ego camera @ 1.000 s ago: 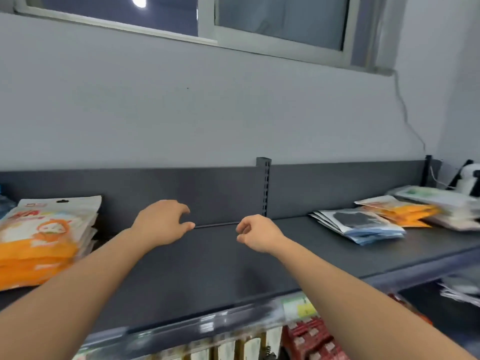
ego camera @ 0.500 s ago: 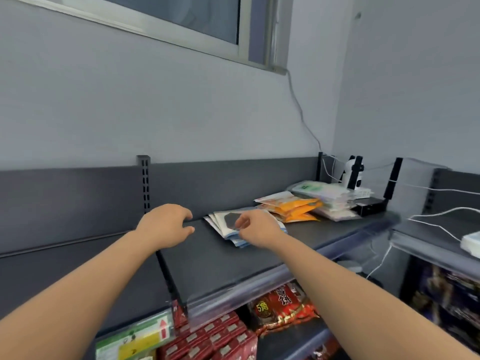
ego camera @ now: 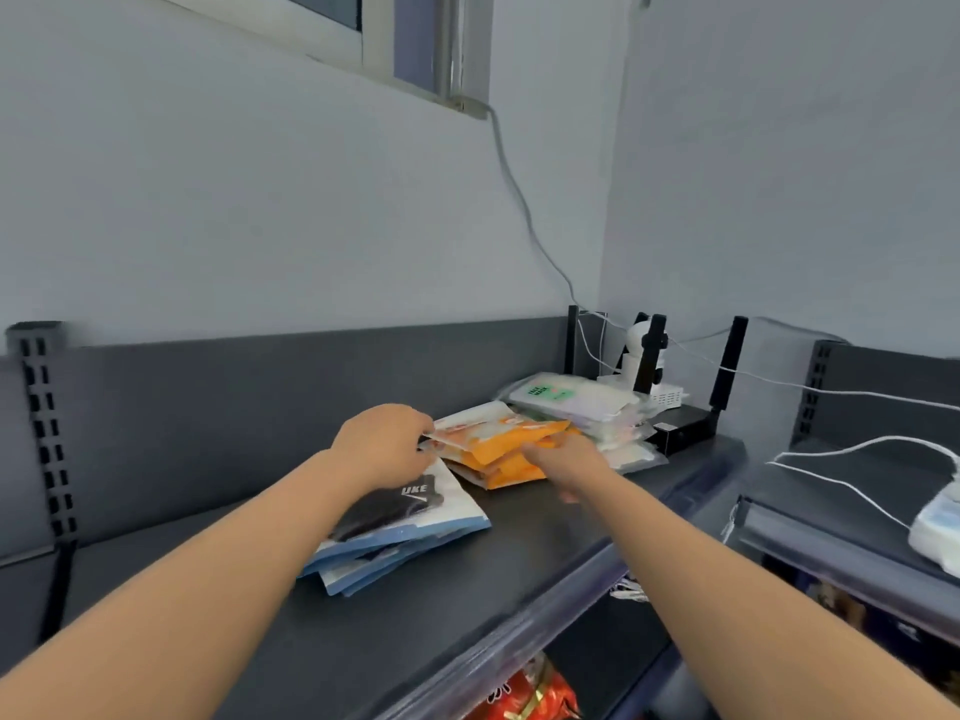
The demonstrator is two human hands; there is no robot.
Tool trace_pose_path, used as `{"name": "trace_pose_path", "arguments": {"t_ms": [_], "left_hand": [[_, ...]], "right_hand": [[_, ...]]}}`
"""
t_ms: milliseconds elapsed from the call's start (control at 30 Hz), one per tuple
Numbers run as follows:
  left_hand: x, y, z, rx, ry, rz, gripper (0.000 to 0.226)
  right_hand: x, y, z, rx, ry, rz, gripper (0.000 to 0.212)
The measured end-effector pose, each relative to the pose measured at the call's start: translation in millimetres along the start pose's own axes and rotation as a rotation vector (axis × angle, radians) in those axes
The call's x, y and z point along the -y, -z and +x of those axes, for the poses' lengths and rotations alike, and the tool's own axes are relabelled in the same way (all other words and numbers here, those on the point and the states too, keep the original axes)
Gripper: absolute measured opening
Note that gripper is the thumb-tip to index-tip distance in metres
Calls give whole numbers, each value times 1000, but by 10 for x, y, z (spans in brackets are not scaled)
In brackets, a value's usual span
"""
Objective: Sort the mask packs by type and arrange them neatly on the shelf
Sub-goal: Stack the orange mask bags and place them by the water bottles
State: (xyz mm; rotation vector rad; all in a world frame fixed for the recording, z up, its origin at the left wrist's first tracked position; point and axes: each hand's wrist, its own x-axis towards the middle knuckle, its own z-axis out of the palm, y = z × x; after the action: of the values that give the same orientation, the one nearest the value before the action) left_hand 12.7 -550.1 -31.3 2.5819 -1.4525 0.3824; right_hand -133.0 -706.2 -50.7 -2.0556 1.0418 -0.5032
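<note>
- The orange mask packs (ego camera: 511,446) lie flat in a loose pile on the dark grey shelf (ego camera: 545,553), long axis running left to right.
- The left hand (ego camera: 384,446) pinches the pile's left edge with curled fingers; the right hand (ego camera: 563,462) rests on its near right side, finger state unclear through blur.
- Blue-edged packs (ego camera: 415,517) lie nearer left, pale green-labelled packs (ego camera: 571,402) farther right.
- Behind these: a white camera (ego camera: 636,345), a black router (ego camera: 685,426), cables and grey walls.

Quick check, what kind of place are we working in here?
Most likely a small shop: dark metal retail shelving with price-label strips, piles of packaged masks like the orange packs, and red snack packets on the lower shelf.
</note>
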Motion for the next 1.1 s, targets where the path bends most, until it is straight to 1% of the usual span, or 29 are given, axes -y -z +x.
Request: {"name": "trace_pose_path", "arguments": {"t_ms": [67, 133, 233, 333, 400, 467, 567, 667, 733, 800, 833, 867, 900, 967, 1000, 1033, 1100], "left_hand": [[-86, -104, 212, 9, -23, -21, 32], [-147, -202, 377, 40, -28, -57, 35], [-233, -351, 608, 150, -2, -121, 41], [-304, -453, 740, 228, 57, -229, 46], [-335, -485, 776, 222, 104, -280, 48], [-337, -509, 806, 176, 155, -332, 45], [-319, -554, 841, 117, 240, -439, 38], [-329, -585, 806, 95, 283, -550, 34], [-338, -598, 765, 88, 301, -624, 35], [-340, -596, 722, 69, 315, -693, 34], [-334, -597, 710, 55, 328, -735, 33], [-335, -592, 698, 36, 344, -789, 34], [-326, -599, 697, 16, 368, -852, 35], [-301, -621, 716, -41, 445, -982, 42], [-279, -634, 735, -68, 495, -1046, 49], [-259, -647, 750, -82, 551, -1122, 60], [-226, -669, 780, -87, 651, -1278, 91]], "right_hand": [[-71, 34, 146, 33, -132, 221, 62], [-123, 55, 264, 73, -188, 365, 77], [-177, 43, 478, 129, -208, 512, 84], [-204, 43, 661, 139, -233, 581, 93], [-241, 60, 772, 158, -255, 601, 91], [-252, 55, 848, 218, -270, 629, 84], [-220, 9, 922, 275, -258, 610, 83], [-209, -24, 996, 269, -238, 688, 77], [-192, -26, 1021, 291, -217, 727, 65], [-175, -29, 1006, 318, -215, 709, 50], [-162, -35, 999, 325, -214, 713, 46], [-138, -42, 998, 335, -206, 733, 45], [-115, -57, 1002, 334, -196, 766, 51], [-103, -85, 1042, 320, -180, 812, 75], [-100, -87, 1068, 312, -171, 822, 82], [-92, -78, 1076, 294, -167, 830, 82], [-60, -20, 1032, 257, -166, 850, 65]]}}
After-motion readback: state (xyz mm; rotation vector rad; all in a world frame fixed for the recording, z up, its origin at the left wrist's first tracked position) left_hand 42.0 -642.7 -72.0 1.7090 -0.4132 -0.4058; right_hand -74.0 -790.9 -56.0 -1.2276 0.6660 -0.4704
